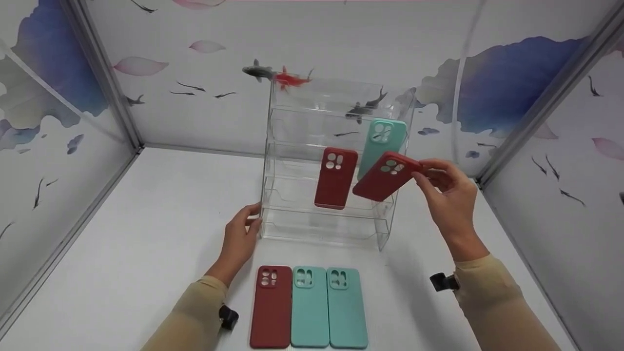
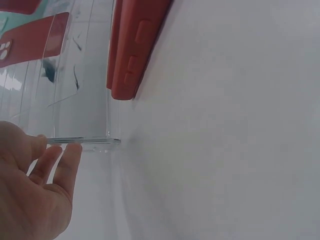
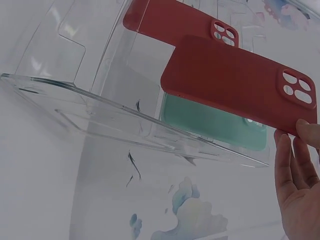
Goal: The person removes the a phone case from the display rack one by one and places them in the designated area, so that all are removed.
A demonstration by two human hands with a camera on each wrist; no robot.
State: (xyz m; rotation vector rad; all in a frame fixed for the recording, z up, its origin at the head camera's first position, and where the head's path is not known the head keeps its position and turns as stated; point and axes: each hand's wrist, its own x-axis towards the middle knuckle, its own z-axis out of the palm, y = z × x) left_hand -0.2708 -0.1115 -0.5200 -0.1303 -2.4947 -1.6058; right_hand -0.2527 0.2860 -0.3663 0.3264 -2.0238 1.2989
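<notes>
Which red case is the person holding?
The tilted red case, pinched by the right hand. Another red case sits in the rack, and the near red case lies flat before it; neither is held.

I see red and turquoise phone cases (image 1: 382, 183), clear rack (image 1: 302, 224), white fish-print wall (image 1: 341, 44), blue-grey blotch (image 1: 516, 83) at 2 o'clock.

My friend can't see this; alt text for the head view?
A right hand pinches a tilted red phone case before a clear rack holding another red case and a turquoise case. The left hand touches the rack's side; three more cases lie in front.
</notes>
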